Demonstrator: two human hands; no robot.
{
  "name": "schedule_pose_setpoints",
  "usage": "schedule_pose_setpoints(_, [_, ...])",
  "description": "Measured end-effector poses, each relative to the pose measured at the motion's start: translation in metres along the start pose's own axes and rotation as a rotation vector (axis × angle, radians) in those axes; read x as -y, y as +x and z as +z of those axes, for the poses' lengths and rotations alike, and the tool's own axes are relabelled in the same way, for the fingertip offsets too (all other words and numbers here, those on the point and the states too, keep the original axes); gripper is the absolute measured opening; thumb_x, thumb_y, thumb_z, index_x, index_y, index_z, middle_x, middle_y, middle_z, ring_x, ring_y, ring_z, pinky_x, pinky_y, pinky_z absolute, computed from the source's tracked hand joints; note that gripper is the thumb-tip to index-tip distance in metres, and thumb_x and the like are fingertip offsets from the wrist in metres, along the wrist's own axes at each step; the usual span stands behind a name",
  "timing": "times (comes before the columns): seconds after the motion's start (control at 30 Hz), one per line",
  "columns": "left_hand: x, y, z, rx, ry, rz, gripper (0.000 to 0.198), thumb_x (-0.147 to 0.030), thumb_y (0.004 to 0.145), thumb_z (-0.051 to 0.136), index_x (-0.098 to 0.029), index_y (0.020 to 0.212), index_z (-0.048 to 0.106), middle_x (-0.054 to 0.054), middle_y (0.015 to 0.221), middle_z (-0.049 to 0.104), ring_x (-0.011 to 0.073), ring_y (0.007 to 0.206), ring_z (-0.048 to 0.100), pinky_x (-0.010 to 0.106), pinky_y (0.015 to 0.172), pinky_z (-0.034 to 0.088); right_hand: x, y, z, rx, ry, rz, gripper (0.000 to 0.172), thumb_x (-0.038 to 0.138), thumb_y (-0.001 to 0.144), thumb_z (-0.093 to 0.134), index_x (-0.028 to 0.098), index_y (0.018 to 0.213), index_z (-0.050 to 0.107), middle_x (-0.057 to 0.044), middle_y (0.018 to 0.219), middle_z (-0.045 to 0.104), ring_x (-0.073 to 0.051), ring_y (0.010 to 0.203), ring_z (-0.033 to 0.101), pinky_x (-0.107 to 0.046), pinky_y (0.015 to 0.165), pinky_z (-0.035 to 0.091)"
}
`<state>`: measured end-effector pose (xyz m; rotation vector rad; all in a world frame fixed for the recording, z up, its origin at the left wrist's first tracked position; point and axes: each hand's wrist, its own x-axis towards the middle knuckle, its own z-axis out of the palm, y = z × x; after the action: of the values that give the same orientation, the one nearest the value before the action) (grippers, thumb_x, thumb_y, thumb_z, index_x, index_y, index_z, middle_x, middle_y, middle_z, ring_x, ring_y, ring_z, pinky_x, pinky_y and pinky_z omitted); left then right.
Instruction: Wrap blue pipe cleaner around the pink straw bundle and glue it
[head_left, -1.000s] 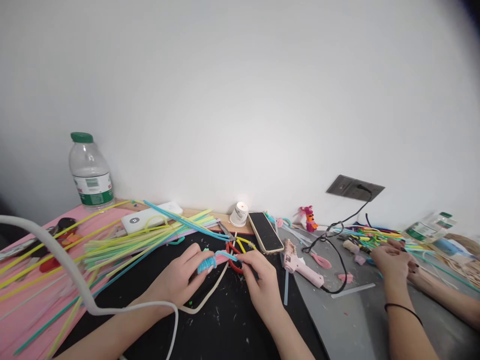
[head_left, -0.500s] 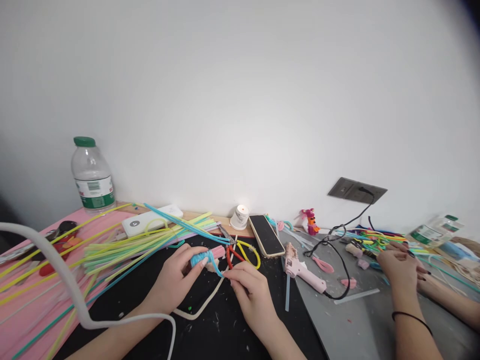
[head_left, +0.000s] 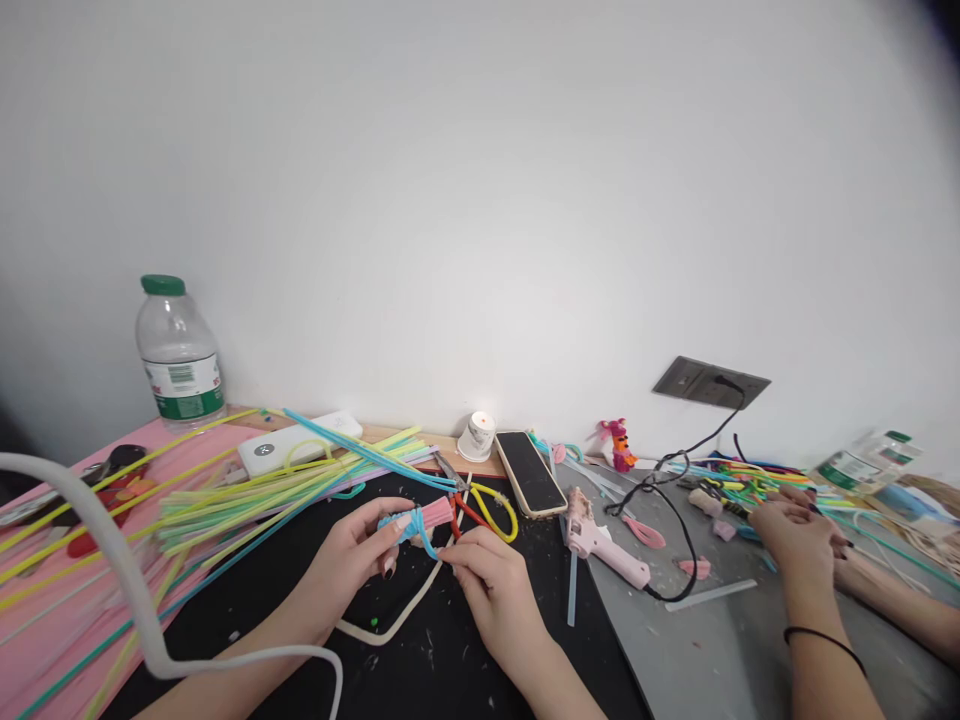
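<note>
My left hand [head_left: 358, 548] is closed around a bundle of pink pipe cleaners [head_left: 436, 513], whose cut ends point to the right. A blue pipe cleaner [head_left: 411, 524] is coiled round the middle of that bundle. The loose end of the blue one is pinched between the thumb and fingers of my right hand [head_left: 489, 575], just right of the bundle. Behind my right hand lie pliers [head_left: 495, 512] with one red and one yellow handle. A cream cord [head_left: 390, 630] runs across the black mat [head_left: 420, 680] below my hands.
Many pipe cleaners [head_left: 225, 510] spread over the left side. A bottle [head_left: 180, 360], a white device [head_left: 292, 445], a paper cup [head_left: 478, 437] and a phone [head_left: 532, 475] stand or lie along the wall. Right of the mat are a pink glue gun [head_left: 607, 550] and another person's hands [head_left: 795, 530].
The view has shifted slightly. My left fingers have changed their hold around the bundle, and the blue end now hangs a little lower, still pinched by my right hand.
</note>
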<state>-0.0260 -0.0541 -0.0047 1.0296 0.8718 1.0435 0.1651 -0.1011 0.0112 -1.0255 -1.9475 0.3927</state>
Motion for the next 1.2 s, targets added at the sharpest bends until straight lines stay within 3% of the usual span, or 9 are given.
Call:
schedule_pose_setpoints(0.3, [-0.0064, -0.0046, 0.0064, 0.028, -0.177, -0.055, 0.043, -0.042, 0.069, 0.078, -0.017, 0.098, 0.059, -0.005, 0.071, 0.055, 0.0051, 0.048, 0.041, 0.021, 0.048, 0.035, -0.0026, 0.0005, 0.0, -0.028, 0.013, 0.086, 0.027, 0.003, 0.083, 0.052, 0.019, 0.09, 0.073, -0.006, 0.082, 0.066, -0.015, 0.075, 0.065, -0.022, 0.069, 0.05])
schedule_pose_setpoints(0.67, [-0.0084, -0.0064, 0.0031, 0.168, -0.302, -0.226, 0.04, -0.035, 0.076, 0.074, -0.016, 0.107, 0.059, -0.001, 0.072, 0.06, 0.0025, 0.046, 0.037, 0.018, 0.047, 0.031, -0.0002, 0.0043, -0.0019, -0.06, 0.149, 0.215, 0.025, 0.005, 0.078, 0.056, 0.019, 0.084, 0.076, -0.004, 0.075, 0.068, -0.016, 0.07, 0.063, -0.025, 0.065, 0.048])
schedule_pose_setpoints(0.83, [-0.007, -0.0065, 0.0015, 0.22, -0.311, -0.245, 0.023, -0.035, 0.079, 0.072, -0.015, 0.085, 0.062, 0.0, 0.072, 0.06, 0.0023, 0.046, 0.034, 0.017, 0.047, 0.03, -0.0021, 0.0026, -0.0015, -0.051, 0.201, 0.3, 0.02, 0.01, 0.078, 0.058, 0.018, 0.081, 0.076, -0.005, 0.074, 0.067, -0.016, 0.067, 0.059, -0.025, 0.06, 0.044])
schedule_pose_setpoints(0.93, [-0.0066, -0.0059, 0.0015, 0.21, -0.31, -0.262, 0.024, -0.036, 0.079, 0.072, -0.017, 0.074, 0.058, 0.0, 0.07, 0.06, 0.0041, 0.047, 0.035, 0.017, 0.048, 0.031, -0.003, 0.0023, -0.0008, -0.055, 0.231, 0.323, 0.015, 0.014, 0.078, 0.06, 0.017, 0.077, 0.074, -0.004, 0.071, 0.065, -0.015, 0.065, 0.057, -0.025, 0.059, 0.042])
schedule_pose_setpoints(1.2, [-0.0086, -0.0072, 0.003, 0.233, -0.321, -0.345, 0.028, -0.042, 0.077, 0.072, -0.017, 0.081, 0.059, 0.0, 0.068, 0.062, 0.0039, 0.047, 0.035, 0.016, 0.049, 0.03, -0.0046, 0.0009, -0.0003, -0.079, 0.254, 0.362, 0.014, 0.014, 0.077, 0.058, 0.017, 0.076, 0.072, -0.003, 0.069, 0.062, -0.015, 0.063, 0.053, -0.025, 0.058, 0.04])
